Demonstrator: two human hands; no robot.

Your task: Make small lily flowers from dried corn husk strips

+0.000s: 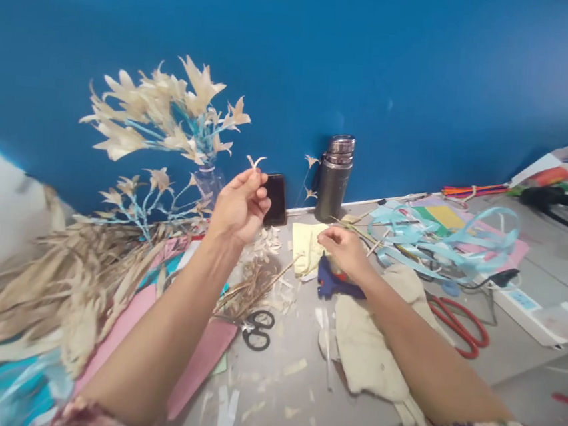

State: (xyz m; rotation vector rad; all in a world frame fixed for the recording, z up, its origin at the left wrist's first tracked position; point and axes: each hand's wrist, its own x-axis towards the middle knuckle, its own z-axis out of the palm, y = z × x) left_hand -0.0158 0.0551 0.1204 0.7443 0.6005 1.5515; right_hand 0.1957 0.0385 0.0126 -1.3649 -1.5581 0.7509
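My left hand [243, 204] is raised, pinching a small pale husk flower [255, 162] between thumb and fingertips, its petals spread upward. My right hand [344, 245] is lower, over a folded yellow cloth [303, 245], with its fingers pressed together. Whatever lies between those fingertips, if anything, is too small to make out. Just under the right hand is a blue glue gun [330, 283]. Small cut petals [267, 241] and a heap of dried brown strips [252, 283] lie between my arms.
Finished husk flowers [168, 111] stand in a clear bottle at left, above dried husks [56, 285]. A phone [276, 200] and a dark flask [334, 181] are by the blue wall. Black-handled scissors [258, 330], red-handled scissors [464, 327], blue ribbon [487, 242] and a power strip [526, 310] lie around.
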